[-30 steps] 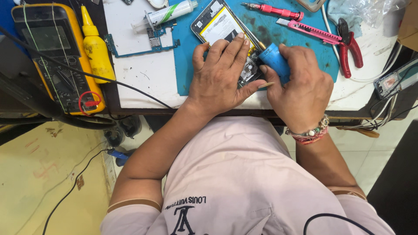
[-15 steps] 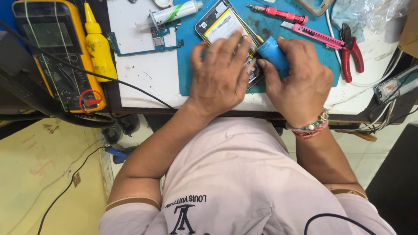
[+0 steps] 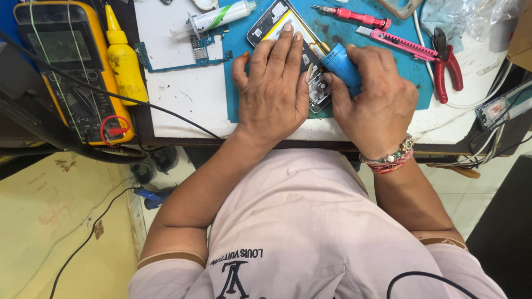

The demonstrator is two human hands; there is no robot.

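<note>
Both hands (image 3: pixel 272 94) (image 3: pixel 372 102) crowd the opened phone (image 3: pixel 277 22) on the mat's (image 3: pixel 399 66) near edge.

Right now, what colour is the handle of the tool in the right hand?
Blue. The tool handle in the right hand shows best in the head view.

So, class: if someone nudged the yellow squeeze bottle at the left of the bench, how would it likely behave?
The yellow squeeze bottle looks like soft plastic, so it would probably give under a grip and feel light. It lies on its side with a round body, so a nudge might roll it. Its tapered nozzle would likely make it curve, not run straight.
</note>
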